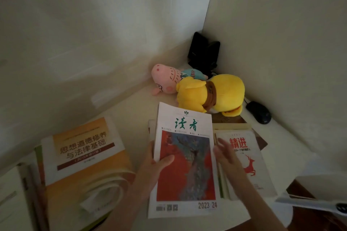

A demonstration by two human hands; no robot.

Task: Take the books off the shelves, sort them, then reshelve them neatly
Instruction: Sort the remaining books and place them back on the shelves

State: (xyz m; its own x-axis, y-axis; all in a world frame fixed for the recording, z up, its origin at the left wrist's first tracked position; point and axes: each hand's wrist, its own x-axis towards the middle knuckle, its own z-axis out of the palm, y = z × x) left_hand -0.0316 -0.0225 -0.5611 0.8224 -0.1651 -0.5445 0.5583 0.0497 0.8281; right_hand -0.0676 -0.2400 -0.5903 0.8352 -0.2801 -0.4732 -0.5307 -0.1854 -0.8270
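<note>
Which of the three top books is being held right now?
The middle magazine with the red painting: the left hand grips its left edge. The orange textbook and red-deer book lie flat on either side of it.

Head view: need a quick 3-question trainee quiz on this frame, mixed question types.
1. True or false: the left hand grips the red-cover magazine with its thumb on the cover.
2. Multiple choice: the issue printed at the bottom of the magazine's cover reads A) 2021 12, B) 2023 24, C) 2024 03.
3. Short answer: which book does the right hand partly cover in this view?

Key: 1 true; 2 B; 3 the white book with a red deer.
</note>
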